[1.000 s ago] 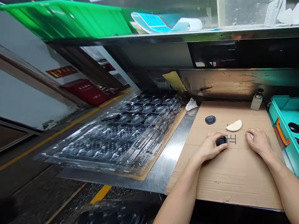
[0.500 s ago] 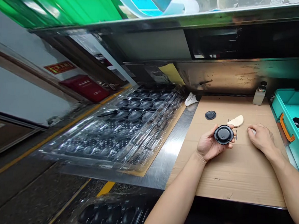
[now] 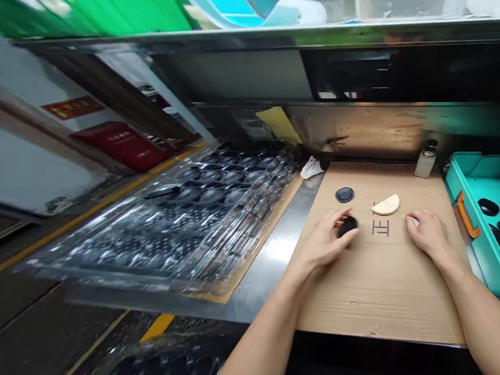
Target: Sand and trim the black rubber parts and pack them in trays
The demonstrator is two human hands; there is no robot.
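My left hand [image 3: 330, 236] is closed round a round black part [image 3: 348, 227], held tilted over the cardboard sheet [image 3: 363, 281]. Behind it a dark oval piece [image 3: 344, 194] lies flat on the cardboard. A cream half-round pad [image 3: 387, 205] lies to the right of that piece. My right hand [image 3: 427, 229] rests on the cardboard with fingers curled in; a small pale thing shows at its fingertips, too little of it to name.
Clear plastic trays [image 3: 179, 217] of black parts stand at the left. A teal bin [image 3: 480, 261] with black parts is at the right. A small bottle [image 3: 425, 161] and crumpled white tissue [image 3: 312, 168] sit at the back, below a metal shelf edge [image 3: 260, 35].
My left hand has moved left with the black part and turned it from face-up to edge-on. The view has shifted slightly; my right hand stays on the cardboard.
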